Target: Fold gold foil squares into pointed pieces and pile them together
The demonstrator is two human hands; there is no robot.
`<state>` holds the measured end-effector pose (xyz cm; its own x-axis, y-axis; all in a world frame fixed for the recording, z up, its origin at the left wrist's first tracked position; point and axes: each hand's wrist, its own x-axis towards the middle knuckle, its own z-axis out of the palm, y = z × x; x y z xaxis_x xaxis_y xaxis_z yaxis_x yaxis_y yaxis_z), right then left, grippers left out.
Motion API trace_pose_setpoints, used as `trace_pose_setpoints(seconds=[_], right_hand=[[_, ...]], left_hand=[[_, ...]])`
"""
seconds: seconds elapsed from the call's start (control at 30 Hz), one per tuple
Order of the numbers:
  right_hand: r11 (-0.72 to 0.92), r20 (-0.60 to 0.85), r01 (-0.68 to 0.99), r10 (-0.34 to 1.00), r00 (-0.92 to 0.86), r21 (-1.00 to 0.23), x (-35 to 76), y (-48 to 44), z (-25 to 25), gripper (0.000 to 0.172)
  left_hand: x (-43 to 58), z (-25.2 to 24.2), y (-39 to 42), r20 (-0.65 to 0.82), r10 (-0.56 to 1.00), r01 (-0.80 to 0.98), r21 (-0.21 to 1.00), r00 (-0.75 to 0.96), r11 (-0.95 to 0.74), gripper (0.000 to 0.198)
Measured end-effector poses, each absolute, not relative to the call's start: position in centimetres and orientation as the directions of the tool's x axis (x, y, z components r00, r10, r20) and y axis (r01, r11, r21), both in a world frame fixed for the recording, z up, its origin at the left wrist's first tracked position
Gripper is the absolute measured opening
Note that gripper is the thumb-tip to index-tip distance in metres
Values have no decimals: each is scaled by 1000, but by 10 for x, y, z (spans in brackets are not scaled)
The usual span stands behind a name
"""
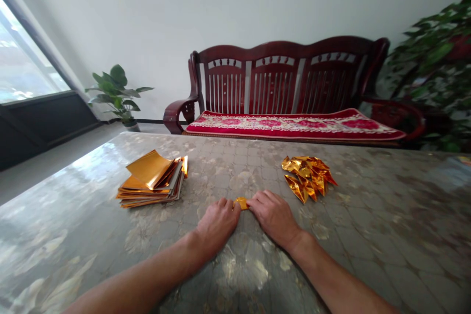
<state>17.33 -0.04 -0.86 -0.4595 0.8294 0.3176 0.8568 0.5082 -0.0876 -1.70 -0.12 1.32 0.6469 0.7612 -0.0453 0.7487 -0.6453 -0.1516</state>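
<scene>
Between my left hand (218,225) and my right hand (274,218) is a small folded piece of gold foil paper (242,203). The fingertips of both hands pinch it from either side, just above the tabletop, and cover most of it. To the left lies a loose stack of square gold foil sheets (151,181), with the top sheet curling up. A heap of folded gold foil pieces (309,177) sits to the right, beyond my right hand. Everything rests on a grey marble-patterned table (368,235) with a glossy surface.
Past the table's far edge stands a dark red wooden bench (283,83) with a red patterned cushion (290,126). A potted plant (116,93) stands by a window (25,59), and leafy foliage (430,73) fills the right side.
</scene>
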Motion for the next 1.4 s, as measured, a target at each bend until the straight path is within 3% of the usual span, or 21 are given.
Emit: trace_pose_setpoints(seconds=[0.1,0.17,0.37,0.47,0.57,0.7,0.87,1.17,1.27,1.4], right_hand=[[514,347,842,829,-438,-164,175,-1,-8,17],[507,375,832,833,-407,-226,177,-1,-8,18],[490,458,789,836,-304,-371,181,5,-11,12],[454,469,756,855,-220,-473,181,8,-15,9],[391,440,708,889,-126,-588,182,10,-19,9],[290,346,598,938,-22,-747,180,11,-24,15],[254,273,467,962,-29,-847,177,9,-24,21],[293,296,449,953,-65,-844,176,3,-19,24],[356,372,443,927,-54,-823,175,3,-18,16],[452,465,413,882,-74,-791,175,6,-16,21]], left_hand=[[-17,15,3,-27,767,759,-126,641,-639,22],[-22,13,8,41,770,771,-42,637,-635,22],[-37,2,23,242,882,736,486,405,-471,28],[-39,-2,23,270,895,662,604,355,-444,25],[-38,-3,19,304,866,659,562,397,-500,19],[-37,-6,17,353,829,672,486,434,-559,26],[-31,-14,20,376,849,635,564,373,-528,23],[-34,-11,19,351,855,652,553,382,-519,17],[-36,-9,16,345,843,652,535,413,-538,19],[-35,-7,12,315,842,637,552,438,-538,23]])
